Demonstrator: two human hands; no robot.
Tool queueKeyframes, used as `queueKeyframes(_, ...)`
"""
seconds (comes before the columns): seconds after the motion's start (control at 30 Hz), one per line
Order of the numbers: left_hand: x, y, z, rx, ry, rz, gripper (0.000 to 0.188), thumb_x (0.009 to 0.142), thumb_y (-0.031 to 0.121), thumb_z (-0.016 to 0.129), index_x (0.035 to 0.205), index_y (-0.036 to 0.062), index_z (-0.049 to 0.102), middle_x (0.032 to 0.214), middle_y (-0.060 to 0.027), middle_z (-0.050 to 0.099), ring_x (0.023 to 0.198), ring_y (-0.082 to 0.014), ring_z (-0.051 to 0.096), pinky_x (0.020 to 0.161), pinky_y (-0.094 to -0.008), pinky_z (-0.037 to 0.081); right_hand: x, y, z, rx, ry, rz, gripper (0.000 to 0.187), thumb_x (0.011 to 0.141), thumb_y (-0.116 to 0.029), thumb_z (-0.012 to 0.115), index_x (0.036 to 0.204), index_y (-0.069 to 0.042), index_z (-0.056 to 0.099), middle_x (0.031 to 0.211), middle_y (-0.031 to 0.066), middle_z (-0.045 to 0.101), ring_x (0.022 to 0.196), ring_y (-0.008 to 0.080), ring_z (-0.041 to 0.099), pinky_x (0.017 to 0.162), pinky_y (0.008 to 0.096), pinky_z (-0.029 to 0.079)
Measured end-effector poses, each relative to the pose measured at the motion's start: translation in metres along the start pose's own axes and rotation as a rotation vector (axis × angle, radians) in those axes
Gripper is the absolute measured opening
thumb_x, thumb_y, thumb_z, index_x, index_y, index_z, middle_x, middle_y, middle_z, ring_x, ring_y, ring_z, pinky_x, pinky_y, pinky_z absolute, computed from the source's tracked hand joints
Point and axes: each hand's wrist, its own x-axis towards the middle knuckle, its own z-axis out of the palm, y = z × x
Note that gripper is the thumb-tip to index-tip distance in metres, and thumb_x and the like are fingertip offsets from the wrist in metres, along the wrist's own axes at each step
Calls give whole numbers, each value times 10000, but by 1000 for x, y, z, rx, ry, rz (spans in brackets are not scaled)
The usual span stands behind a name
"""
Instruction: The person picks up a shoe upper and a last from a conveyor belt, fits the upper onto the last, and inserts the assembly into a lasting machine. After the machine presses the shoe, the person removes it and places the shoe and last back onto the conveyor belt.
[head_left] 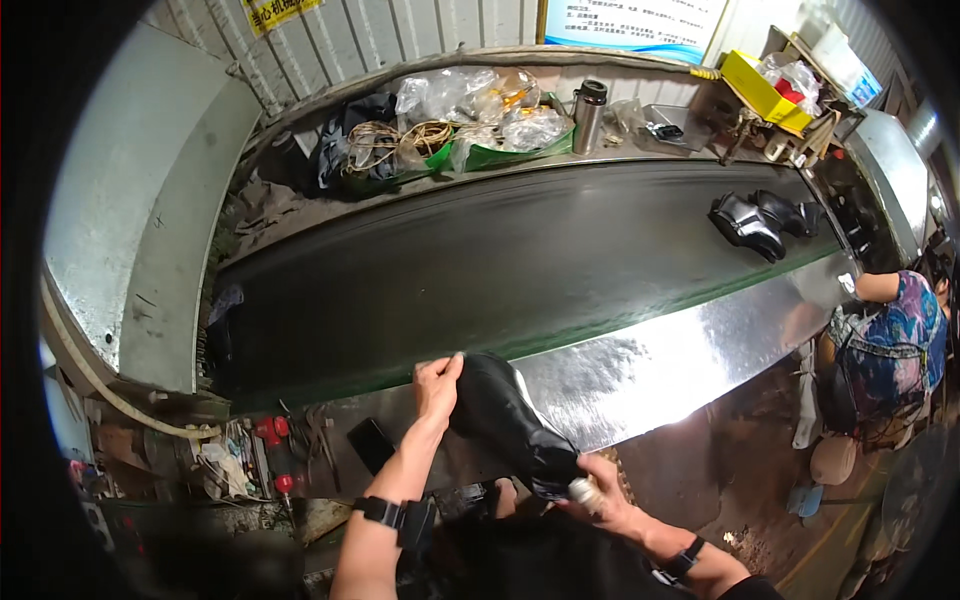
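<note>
A glossy black boot (505,408) slants across the metal ledge in front of me, its wide shaft end up and left, its narrower end near my body. My left hand (438,384) pinches the edge of the shaft with fingers closed. At the lower end, my right hand (608,498) curls around a small pale cylindrical thing (583,490), whose kind I cannot make out. That thing sits right beside the boot; whether the right fingers also touch the leather is hidden.
Beyond the shiny metal ledge (640,375) runs a dark conveyor belt (450,260), carrying black boots (755,222) at its far right. A steel flask (590,118) and green trays of plastic bags line the back. Another person (895,335) sits at right. A dark flat object (371,445) lies left.
</note>
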Motion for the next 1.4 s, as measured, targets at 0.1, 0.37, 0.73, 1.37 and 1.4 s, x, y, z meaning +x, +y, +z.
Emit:
queueKeyframes(0.1, 13, 7, 21, 266, 280, 217, 334, 921, 351, 648, 913, 25, 722, 858, -182, 692, 799, -359, 646, 748, -449, 479, -8, 28, 39, 402, 51, 395, 1341, 698, -188, 903, 1544, -59, -129, 1591, 227, 90, 1454, 411, 230, 1133, 502, 320)
queueKeyframes(0.37, -26, -46, 16, 231, 241, 63, 339, 921, 355, 628, 984, 28, 688, 956, -163, 714, 922, -332, 672, 836, -432, 497, -29, 49, -3, 745, -190, 725, 1166, 710, -211, 874, 1559, -19, 98, 1588, 189, 230, 1457, 235, 276, 1193, 373, 224)
queueKeyframes(0.73, -55, -11, 69, 585, 423, -87, 626, 684, 428, 783, 1098, -7, 606, 1095, -242, 666, 1060, -419, 623, 930, -482, 491, 34, 59, -29, 1444, -386, 1607, 892, 833, -259, 795, 1537, -85, 277, 1589, 173, 264, 1496, 279, 211, 1196, 362, 164)
queueKeyframes(1.37, -322, -9, -112, -124, 909, 213, 364, 741, 297, 821, 928, 49, 631, 801, -10, 648, 761, -117, 585, 723, -313, 489, 92, -94, 64, 928, -1107, 857, 668, 994, -316, 600, 1508, 9, 323, 1455, 146, 457, 1347, 219, 411, 1130, 354, 317)
queueKeyframes(1.4, -349, -8, -125, -141, 956, 233, 364, 742, 295, 820, 929, 48, 628, 802, -8, 646, 767, -118, 582, 723, -315, 486, 82, -113, 73, 1004, -1024, 674, 610, 1001, -256, 602, 1489, 18, 359, 1401, 140, 517, 1300, 201, 467, 1103, 340, 357)
